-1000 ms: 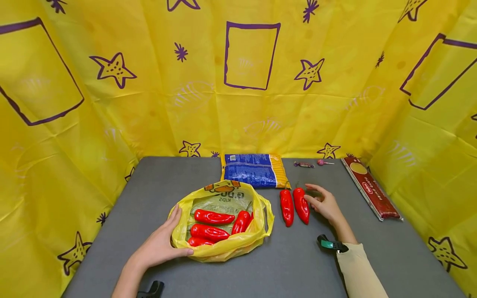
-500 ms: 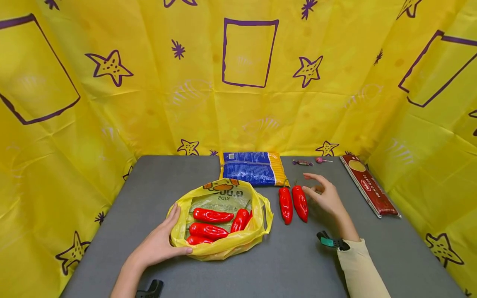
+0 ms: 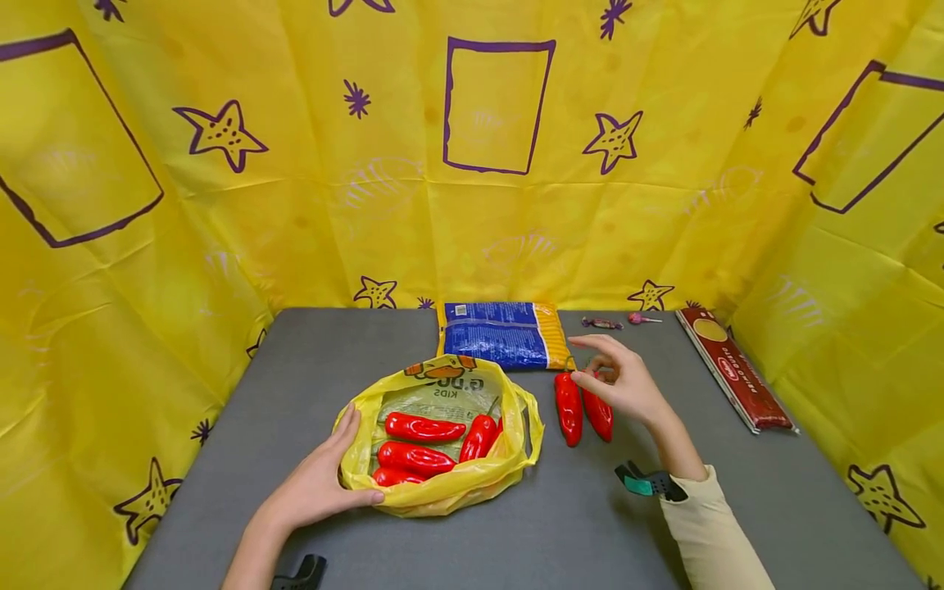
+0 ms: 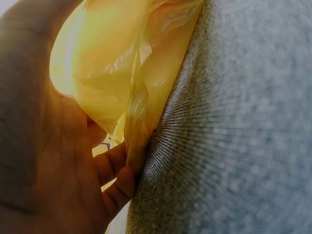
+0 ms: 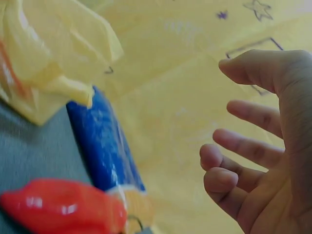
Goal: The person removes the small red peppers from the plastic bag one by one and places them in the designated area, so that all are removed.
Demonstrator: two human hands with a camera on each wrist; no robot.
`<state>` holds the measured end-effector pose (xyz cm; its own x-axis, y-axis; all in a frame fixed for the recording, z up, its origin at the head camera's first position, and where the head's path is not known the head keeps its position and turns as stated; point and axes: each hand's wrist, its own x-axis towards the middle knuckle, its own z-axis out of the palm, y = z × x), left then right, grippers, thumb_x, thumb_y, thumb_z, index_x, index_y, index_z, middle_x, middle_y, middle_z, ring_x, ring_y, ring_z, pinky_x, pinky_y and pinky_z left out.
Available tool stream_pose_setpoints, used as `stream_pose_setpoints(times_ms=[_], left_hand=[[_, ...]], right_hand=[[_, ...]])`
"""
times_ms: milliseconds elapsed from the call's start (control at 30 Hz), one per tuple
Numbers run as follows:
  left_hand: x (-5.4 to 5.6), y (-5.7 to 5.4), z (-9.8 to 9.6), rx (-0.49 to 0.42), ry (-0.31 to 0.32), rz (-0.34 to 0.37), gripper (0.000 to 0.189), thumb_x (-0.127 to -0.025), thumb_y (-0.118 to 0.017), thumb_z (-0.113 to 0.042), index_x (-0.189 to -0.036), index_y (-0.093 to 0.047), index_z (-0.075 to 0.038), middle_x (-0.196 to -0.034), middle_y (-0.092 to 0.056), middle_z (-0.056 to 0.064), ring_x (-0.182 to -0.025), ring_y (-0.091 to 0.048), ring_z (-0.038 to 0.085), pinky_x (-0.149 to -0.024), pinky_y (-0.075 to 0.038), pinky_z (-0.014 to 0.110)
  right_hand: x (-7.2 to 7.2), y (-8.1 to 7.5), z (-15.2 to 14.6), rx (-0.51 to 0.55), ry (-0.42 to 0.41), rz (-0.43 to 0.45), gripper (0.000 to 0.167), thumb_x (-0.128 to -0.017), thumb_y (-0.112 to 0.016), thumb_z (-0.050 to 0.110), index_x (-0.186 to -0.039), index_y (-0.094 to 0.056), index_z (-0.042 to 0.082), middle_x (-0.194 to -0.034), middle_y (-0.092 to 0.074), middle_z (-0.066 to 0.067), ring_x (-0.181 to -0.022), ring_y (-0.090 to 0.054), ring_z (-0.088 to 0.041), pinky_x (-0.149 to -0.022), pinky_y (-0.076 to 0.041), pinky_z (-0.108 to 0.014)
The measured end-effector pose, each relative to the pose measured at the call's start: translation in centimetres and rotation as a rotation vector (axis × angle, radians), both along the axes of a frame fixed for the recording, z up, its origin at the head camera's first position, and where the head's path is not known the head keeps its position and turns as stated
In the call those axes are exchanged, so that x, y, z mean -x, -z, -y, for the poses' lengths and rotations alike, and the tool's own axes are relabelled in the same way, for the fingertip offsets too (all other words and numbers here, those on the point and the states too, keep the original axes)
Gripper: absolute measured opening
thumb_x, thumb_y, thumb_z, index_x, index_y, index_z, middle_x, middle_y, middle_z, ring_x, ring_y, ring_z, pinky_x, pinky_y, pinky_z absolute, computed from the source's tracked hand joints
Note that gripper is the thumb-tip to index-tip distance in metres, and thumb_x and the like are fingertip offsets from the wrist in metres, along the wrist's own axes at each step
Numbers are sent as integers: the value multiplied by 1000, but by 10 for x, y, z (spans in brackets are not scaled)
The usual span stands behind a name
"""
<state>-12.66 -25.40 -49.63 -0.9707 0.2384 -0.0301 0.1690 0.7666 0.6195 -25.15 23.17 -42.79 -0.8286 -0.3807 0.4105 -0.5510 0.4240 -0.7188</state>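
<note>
A yellow plastic bag [image 3: 442, 492] lies open on the grey table [image 3: 310, 360] with several red peppers [image 3: 415, 459] inside. My left hand [image 3: 345, 469] cups its near left rim, thumb along the front edge, and the wrist view shows the palm [image 4: 58, 161] against the bag [image 4: 122, 73]. Two more red peppers [image 3: 568, 408] lie side by side just right of the bag. My right hand [image 3: 608, 373] hovers over the top of the right pepper [image 3: 601, 418], fingers loosely curved and holding nothing. In the right wrist view the hand [image 5: 263, 141] is above a pepper [image 5: 63, 204].
A blue packet [image 3: 505, 334] lies behind the bag. A long red pasta pack [image 3: 733, 369] lies along the right edge. A wrapped sweet [image 3: 601, 323] and a lollipop [image 3: 640, 318] sit at the back. Yellow cloth walls [image 3: 221, 205] enclose the table on three sides.
My right hand lifted off the table beside the right pepper and moved left and up over its top. The left hand and the bag stayed put.
</note>
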Motion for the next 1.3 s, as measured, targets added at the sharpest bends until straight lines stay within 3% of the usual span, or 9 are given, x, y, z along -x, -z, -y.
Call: stream_pose_setpoints(times_ms=[233,500,733,933,1100,1300], left_hand=[[1,0,2,1,6,0,132,-77,-84,-68,-169,-17,-1,-178,-9,19,-156,-28,50,-115,-40,66],[2,0,1,-3,-3,10,133,-77,-85,-68,-169,-15,-2,-178,-8,18,-156,-28,50,-115,-39,66],[2,3,1,-1,-5,0,134,-77,-85,-69,-169,-14,-2,-178,-7,18,-157,-26,50,-116,-38,66],[3,0,2,-7,0,12,133,-77,-85,-68,-169,-15,-1,-178,-7,18,-156,-27,51,-115,-38,68],[3,-1,2,-12,9,7,133,-78,-85,-67,-169,-14,-1,-178,-7,20,-156,-27,51,-115,-37,68],[2,0,1,-11,10,12,133,-78,-85,-67,-169,-14,-2,-178,-7,20,-155,-29,51,-114,-39,68]], right_hand=[[15,-15,40,-31,-135,55,49,-95,-79,11,-142,-66,14,-138,-64,-10,-79,-68,-18,-66,-58,-31],[40,-29,95,-152,-287,46,48,-96,-79,20,-143,-67,14,-137,-68,-6,-79,-67,-14,-68,-59,-36],[49,-34,147,-227,-381,101,48,-97,-79,27,-142,-67,15,-139,-66,-4,-82,-69,-12,-72,-56,-34],[55,-34,188,-290,-549,156,45,-98,-77,24,-141,-67,14,-135,-69,-7,-77,-66,-12,-69,-54,-27],[58,-33,218,-364,-674,216,42,-98,-76,21,-137,-69,9,-131,-70,-16,-91,-71,-20,-74,-56,-26],[61,-14,246,-485,-797,292,42,-95,-77,19,-134,-71,3,-124,-73,-17,-95,-70,-25,-81,-55,-23]])
